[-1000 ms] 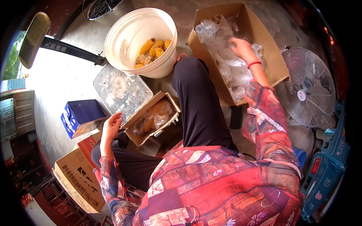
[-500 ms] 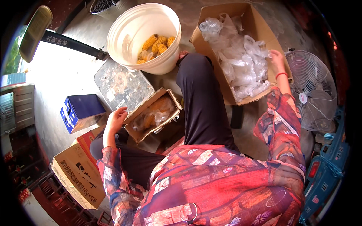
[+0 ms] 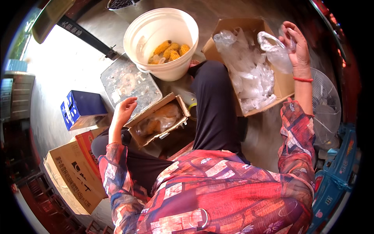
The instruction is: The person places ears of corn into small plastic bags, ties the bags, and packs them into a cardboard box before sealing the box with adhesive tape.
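Observation:
My right hand (image 3: 295, 41) is raised above the right side of a large cardboard box (image 3: 285, 82), closed on a clear plastic bag (image 3: 281, 58) that hangs from the fingers. More crumpled clear plastic bags (image 3: 253, 84) fill that box. Empty, with loosely bent fingers apart from anything, my left hand (image 3: 125, 110) hovers by the left end of a small cardboard box (image 3: 181, 103). Inside the small box lie wrapped yellow things in clear plastic (image 3: 159, 120). Several yellow corn cobs (image 3: 170, 50) rest at the bottom of a white bucket (image 3: 134, 43).
Beside the bucket is a worn metal scale platform (image 3: 130, 84) with a dark post (image 3: 83, 37). A blue box (image 3: 83, 109) and a brown carton (image 3: 76, 175) stand at left. At right are a round fan (image 3: 325, 105) and a blue case (image 3: 337, 171).
My right hand has lifted up out of the large box with a plastic bag in it. My left hand has risen slightly. The whole view has shifted a little.

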Available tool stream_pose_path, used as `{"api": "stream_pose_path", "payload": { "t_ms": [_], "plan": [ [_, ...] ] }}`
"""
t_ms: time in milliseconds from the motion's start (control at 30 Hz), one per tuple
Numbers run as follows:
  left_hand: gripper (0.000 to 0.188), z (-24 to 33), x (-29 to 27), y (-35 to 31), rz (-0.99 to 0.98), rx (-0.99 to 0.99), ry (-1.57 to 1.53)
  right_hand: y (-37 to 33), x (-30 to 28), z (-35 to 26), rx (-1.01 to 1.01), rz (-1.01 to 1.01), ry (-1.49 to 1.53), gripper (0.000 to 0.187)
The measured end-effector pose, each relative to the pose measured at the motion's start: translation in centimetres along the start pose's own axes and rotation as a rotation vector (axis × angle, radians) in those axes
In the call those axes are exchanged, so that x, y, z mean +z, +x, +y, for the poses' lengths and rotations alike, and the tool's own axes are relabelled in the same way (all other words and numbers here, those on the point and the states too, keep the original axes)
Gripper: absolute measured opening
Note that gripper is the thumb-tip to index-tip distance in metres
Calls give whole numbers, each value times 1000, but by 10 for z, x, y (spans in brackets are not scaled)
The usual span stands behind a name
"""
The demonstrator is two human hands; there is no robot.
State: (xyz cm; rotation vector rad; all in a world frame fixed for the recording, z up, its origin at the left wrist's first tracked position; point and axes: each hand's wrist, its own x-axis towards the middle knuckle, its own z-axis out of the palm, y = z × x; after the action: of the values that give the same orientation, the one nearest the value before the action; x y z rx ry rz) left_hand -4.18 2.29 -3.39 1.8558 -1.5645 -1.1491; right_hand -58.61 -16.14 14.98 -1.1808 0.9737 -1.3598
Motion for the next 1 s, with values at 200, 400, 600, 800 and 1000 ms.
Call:
{"api": "stream_pose_path", "payload": {
  "t_ms": [200,400,600,800,1000],
  "plan": [
    [45,29,-12,-2,-33,-34,-599,-36,196,21,-145,-634,-18,23],
    [110,12,-5,11,-82,102,-1067,-110,331,70,49,-1277,216,23],
    [74,-1,-9,-1,84,-121,-895,-133,361,102,139,-1525,97,19],
    [16,-28,-16,7,647,-88,-275,-111,344,97,613,-1403,125,22],
    [17,-13,-59,-7,503,-119,-1169,-90,292,127,797,-1156,-135,45]
  ]
}}
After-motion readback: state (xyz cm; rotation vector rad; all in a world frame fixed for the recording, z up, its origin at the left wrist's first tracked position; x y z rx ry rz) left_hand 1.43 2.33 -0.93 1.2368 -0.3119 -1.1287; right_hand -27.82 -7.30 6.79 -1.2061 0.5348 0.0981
